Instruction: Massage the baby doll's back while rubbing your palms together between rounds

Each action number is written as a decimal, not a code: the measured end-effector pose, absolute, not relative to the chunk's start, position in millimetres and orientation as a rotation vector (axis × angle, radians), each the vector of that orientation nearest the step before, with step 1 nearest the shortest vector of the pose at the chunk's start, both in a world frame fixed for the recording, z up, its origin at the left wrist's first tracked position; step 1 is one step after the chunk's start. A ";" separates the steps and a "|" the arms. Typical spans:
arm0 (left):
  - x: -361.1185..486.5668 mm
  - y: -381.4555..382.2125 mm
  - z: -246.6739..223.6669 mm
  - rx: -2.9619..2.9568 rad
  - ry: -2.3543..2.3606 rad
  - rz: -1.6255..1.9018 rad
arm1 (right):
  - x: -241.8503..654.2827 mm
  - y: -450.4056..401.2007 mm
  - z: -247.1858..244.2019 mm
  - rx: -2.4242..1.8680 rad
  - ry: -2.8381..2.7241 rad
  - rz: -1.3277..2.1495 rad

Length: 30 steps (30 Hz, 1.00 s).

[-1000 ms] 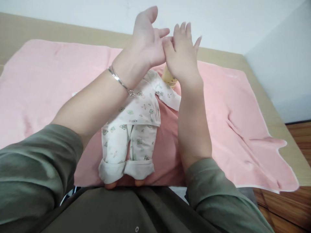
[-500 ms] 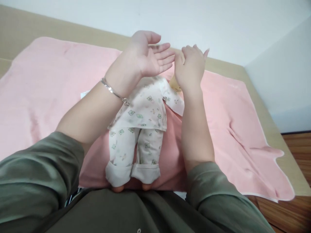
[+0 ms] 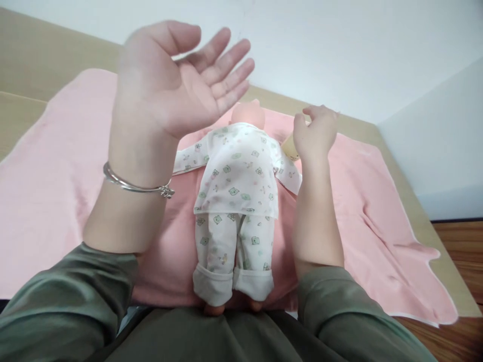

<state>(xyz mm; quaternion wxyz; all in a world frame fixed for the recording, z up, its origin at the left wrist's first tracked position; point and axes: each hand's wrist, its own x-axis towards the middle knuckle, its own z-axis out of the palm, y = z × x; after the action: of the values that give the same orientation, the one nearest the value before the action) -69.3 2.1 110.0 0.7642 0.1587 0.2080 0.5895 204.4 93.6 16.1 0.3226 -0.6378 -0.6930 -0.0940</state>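
Doll lies between the two raised hands.

Left hand: one, raised, at 11 o'clock of the head view; palm turned to the viewer. Four fingers, loosely extended, slightly parted, aimed toward 2 o'clock; thumb along the upper side, toward 3 o'clock, apart from the fingers. Grasp empty.

Left wrist and forearm: bare skin, rising toward a point between 12 and 1 o'clock.

Right hand: one, at 2 o'clock, smaller in view than the left; back uppermost. Thumb upright toward 12 o'clock; fingers bent, partly hidden, their closure unclear.

Right wrist and forearm: bare skin, rising toward 12 o'clock.

Pair: hands well apart.
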 end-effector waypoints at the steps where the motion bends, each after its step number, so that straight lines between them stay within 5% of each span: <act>1: -72.4 0.5 111.7 0.386 0.440 1.314 | 202.0 92.8 15.7 -1.675 -1.813 -0.250; 20: -56.2 -13.7 112.5 0.689 0.589 1.353 | 211.7 85.7 20.0 -1.651 -1.807 -0.064; 30: -16.2 -32.0 106.2 0.628 0.625 1.091 | 135.7 -1.6 65.7 -1.270 -1.943 0.141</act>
<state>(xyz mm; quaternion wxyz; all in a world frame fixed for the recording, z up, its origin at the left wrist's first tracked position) -16.2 -32.0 106.2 0.7630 0.2887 0.2874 0.5019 135.7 -1.6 65.7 0.3966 -0.5013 -0.7670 0.0557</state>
